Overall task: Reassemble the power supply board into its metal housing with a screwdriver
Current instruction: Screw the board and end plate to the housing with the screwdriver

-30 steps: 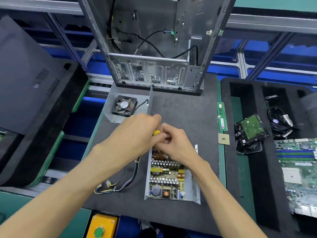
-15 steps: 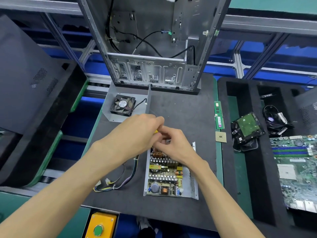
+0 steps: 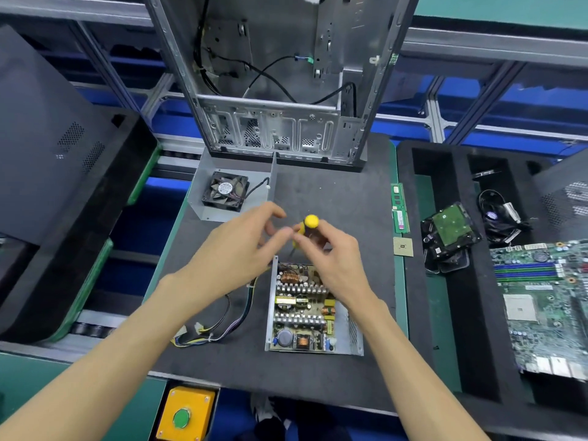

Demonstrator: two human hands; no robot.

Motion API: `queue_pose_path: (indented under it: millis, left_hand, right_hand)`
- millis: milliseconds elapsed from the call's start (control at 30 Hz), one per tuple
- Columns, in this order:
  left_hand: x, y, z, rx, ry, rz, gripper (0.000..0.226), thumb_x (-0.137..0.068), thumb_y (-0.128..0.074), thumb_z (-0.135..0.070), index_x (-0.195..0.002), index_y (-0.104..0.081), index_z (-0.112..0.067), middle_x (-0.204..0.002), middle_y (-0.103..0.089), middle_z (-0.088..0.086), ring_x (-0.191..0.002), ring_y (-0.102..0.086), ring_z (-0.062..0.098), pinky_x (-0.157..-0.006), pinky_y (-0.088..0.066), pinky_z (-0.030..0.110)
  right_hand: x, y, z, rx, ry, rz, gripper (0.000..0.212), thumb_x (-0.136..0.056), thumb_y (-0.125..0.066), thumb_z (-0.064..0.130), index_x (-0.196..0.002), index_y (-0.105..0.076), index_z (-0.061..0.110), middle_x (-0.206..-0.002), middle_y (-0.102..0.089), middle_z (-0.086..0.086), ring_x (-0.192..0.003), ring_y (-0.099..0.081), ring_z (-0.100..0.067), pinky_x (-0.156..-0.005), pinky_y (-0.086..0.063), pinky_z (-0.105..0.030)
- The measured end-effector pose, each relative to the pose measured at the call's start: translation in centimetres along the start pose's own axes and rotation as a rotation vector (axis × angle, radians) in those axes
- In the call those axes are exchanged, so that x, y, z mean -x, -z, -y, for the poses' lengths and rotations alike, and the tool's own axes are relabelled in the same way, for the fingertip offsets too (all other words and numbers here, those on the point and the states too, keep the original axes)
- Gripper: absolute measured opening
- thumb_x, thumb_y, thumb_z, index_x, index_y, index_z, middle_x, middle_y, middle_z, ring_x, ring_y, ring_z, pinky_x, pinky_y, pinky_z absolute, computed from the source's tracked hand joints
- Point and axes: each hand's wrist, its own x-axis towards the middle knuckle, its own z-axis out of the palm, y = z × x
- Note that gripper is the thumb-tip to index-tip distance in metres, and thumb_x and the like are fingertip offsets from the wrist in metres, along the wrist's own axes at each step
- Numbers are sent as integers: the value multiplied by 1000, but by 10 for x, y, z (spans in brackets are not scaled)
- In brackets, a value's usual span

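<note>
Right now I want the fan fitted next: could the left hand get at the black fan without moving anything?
Probably yes. The left hand holds nothing and hovers just short of the fan, which lies uncovered on its grey metal plate, with only bare mat between them.

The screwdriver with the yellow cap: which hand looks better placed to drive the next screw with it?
Probably the right hand: its fingers already grip the screwdriver, tip down at the far edge of the power supply board. The left hand hovers beside, fingers loose, holding nothing.
</note>
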Motion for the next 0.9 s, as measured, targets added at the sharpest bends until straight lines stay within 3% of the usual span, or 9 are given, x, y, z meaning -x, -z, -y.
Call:
queue_pose_path:
  millis: [100, 200, 267, 333, 500, 633, 767, 833, 900]
  left_hand:
    - [18, -17, 20, 57, 232, 5, 63, -83, -37, -81, -122, -50, -34, -106, -60, -19, -97, -59, -3, -81, -49, 34]
    - [38, -37, 29, -35, 401, 299, 96, -66, -36, -98, -132, -43, -29, -118, -61, -8, -106, -61, 13, -84, -50, 36]
    - [46, -49, 29, -55, 422, 379, 85, -67, -42, -95, -121, -44, -29, -97, -63, -10, -86, -62, 11, -69, -49, 32]
    - [48, -59, 27, -47, 405, 322, 60, -82, -51, -79, -110, -44, -27, -82, -60, -11, -72, -57, 6, -57, -40, 26]
    - [45, -68, 20, 105, 377, 189, 23, -93, -57, -41, -103, -51, -20, -78, -63, -2, -72, -62, 20, -66, -51, 35]
    - [31, -67, 25, 153, 361, 133, 21, -91, -58, -37, -104, -56, -20, -86, -66, -4, -80, -63, 22, -75, -54, 39]
    - [9, -63, 31, 164, 346, 79, 20, -91, -61, -40, -99, -58, -22, -80, -64, -6, -77, -62, 20, -62, -46, 33]
    - [3, -59, 36, 150, 315, 74, 26, -91, -61, -51, -90, -57, -26, -75, -63, -6, -73, -61, 14, -57, -41, 30]
    - [3, -53, 44, 157, 310, 60, 39, -90, -56, -64, -87, -58, -26, -74, -66, -6, -74, -62, 11, -63, -48, 32]
  right_hand:
    - [4, 9, 6, -34, 31, -179, 5, -99, -62, 42, -100, -66, 44, -87, -69, -3, -79, -62, -28, -71, -49, -40]
    - [13, 21, 8, -113, 16, -297, 7, -101, -59, 41, -102, -66, 43, -95, -71, 10, -87, -67, -19, -81, -55, -32]
    - [21, 26, 3, -186, -34, -344, 10, -100, -58, 40, -103, -67, 45, -99, -71, 15, -95, -69, -16, -89, -53, -28]
    - [31, 26, -4, -264, -88, -385, 15, -102, -57, 33, -103, -67, 44, -100, -70, 14, -99, -69, -16, -91, -52, -26]
    - [46, 19, -19, -376, -149, -476, 18, -108, -49, 19, -111, -63, 29, -95, -64, -4, -89, -63, -10, -89, -51, -20]
    - [30, 19, -18, -397, -143, -470, 15, -106, -51, 23, -113, -63, 27, -101, -66, -3, -87, -61, -12, -90, -51, -24]
    - [4, 19, -15, -390, -126, -473, 16, -108, -49, 18, -112, -63, 25, -99, -63, -4, -88, -62, -10, -91, -50, -24]
    - [-5, 19, -14, -367, -123, -464, 16, -109, -50, 17, -112, -64, 23, -96, -61, -8, -89, -64, -11, -90, -50, -23]
    - [-8, 19, -11, -346, -105, -457, 14, -107, -51, 21, -111, -65, 24, -88, -61, -5, -89, -66, -10, -89, -50, -22]
